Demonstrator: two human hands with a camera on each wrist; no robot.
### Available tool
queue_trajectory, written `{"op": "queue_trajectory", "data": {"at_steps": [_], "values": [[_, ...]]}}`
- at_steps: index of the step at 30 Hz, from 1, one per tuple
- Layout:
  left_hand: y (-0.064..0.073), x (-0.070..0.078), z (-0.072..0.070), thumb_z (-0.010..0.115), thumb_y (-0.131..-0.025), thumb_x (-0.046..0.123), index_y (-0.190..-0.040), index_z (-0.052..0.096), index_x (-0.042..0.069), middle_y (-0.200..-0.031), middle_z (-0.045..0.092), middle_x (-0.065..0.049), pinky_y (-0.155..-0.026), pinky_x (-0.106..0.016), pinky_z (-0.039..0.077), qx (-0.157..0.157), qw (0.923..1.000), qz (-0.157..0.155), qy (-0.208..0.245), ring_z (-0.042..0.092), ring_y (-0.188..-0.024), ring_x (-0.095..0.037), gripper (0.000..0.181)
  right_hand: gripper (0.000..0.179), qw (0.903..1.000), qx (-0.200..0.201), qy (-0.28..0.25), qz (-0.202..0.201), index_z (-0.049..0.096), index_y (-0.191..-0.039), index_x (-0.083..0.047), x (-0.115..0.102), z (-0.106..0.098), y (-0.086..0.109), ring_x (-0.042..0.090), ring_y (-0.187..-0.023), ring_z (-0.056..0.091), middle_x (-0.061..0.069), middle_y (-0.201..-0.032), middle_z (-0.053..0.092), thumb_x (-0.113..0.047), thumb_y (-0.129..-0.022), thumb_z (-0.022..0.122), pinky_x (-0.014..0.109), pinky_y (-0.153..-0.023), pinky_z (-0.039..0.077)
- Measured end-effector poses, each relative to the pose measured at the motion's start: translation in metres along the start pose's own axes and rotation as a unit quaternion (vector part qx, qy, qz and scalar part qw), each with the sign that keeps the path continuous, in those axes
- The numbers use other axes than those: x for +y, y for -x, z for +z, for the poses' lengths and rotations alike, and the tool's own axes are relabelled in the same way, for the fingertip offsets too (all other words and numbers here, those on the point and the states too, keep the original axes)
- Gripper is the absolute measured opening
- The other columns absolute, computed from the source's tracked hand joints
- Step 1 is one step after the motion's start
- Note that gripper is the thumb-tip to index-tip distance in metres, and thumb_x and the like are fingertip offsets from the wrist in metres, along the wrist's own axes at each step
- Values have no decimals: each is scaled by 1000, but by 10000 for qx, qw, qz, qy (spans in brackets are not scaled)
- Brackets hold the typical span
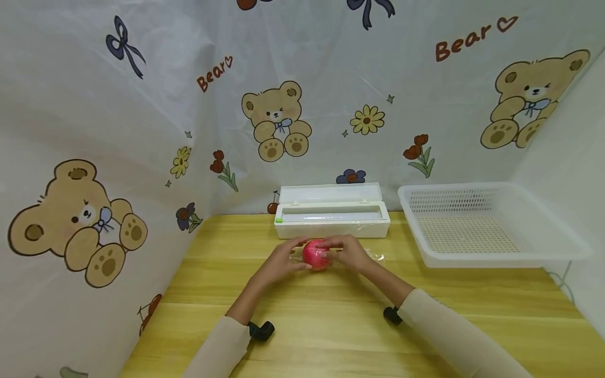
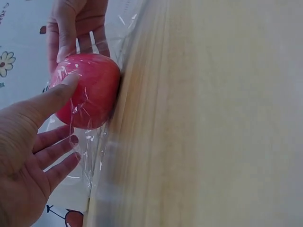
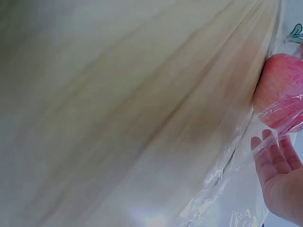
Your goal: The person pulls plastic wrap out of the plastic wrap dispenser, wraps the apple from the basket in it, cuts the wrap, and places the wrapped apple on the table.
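A red apple (image 1: 314, 255) rests on the table between the two hands, with clear plastic wrap (image 2: 87, 146) over part of it and spread beside it. The left hand (image 1: 280, 261) is at its left side; in the left wrist view the thumb (image 2: 52, 98) presses the wrapped surface while the other fingers extend below, apart from the fruit. From the other side the right hand (image 1: 348, 253) touches the apple. In the right wrist view its fingers (image 3: 274, 153) are fairly straight, close under the apple against the film; its thumb is hidden there.
Behind the hands stands a long white box (image 1: 332, 229) with its lid raised, a cling wrap dispenser by its look. A white perforated basket (image 1: 491, 256) is at the right. A patterned bear-print sheet (image 1: 326, 68) hangs behind the wooden table (image 1: 312, 325).
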State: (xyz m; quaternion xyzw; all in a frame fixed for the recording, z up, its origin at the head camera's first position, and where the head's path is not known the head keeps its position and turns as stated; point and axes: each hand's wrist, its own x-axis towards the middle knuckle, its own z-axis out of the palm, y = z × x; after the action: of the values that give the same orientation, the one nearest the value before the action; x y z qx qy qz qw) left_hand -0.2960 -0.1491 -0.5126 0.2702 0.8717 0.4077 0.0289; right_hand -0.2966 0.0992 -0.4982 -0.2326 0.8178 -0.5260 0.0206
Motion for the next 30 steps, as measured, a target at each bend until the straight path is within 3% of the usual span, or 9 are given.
{"op": "queue_trajectory", "data": {"at_steps": [7, 15, 22, 30], "values": [[-8, -9, 3, 84, -84, 33, -146, 53, 25, -144, 57, 3, -105, -39, 50, -114, 9983, -10, 571, 56, -131, -22, 69, 47, 9983, -7, -483, 329, 62, -134, 4, 4, -2, -1, 44, -114, 65, 23, -130, 65, -3, -90, 76, 41, -92, 57], [-12, -8, 4, 83, -86, 33, -144, 58, 17, -142, 59, 1, -104, -34, 50, -85, 9955, -209, 923, 59, -128, -21, 65, 39, 9935, -93, -545, 999, 67, -130, -2, 4, -6, -3, 36, -117, 63, 16, -129, 67, -10, -93, 74, 38, -93, 57], [-15, -4, 1, 83, -87, 33, -143, 58, 15, -137, 62, -4, -99, -36, 54, -208, 9884, -435, 1438, 62, -122, -25, 64, 40, 9800, -212, -1261, 1526, 66, -132, -2, 5, -11, -3, 31, -114, 64, 18, -130, 64, -12, -94, 73, 37, -89, 59], [-20, -1, -1, 76, -93, 31, -145, 55, 11, -140, 60, -7, -104, -37, 51, -447, 9853, -339, 1612, 59, -126, -25, 60, 40, 9644, -169, -1865, 1869, 63, -131, 2, 5, -12, -6, 25, -104, 66, 18, -125, 65, -14, -95, 72, 38, -89, 59]]}}
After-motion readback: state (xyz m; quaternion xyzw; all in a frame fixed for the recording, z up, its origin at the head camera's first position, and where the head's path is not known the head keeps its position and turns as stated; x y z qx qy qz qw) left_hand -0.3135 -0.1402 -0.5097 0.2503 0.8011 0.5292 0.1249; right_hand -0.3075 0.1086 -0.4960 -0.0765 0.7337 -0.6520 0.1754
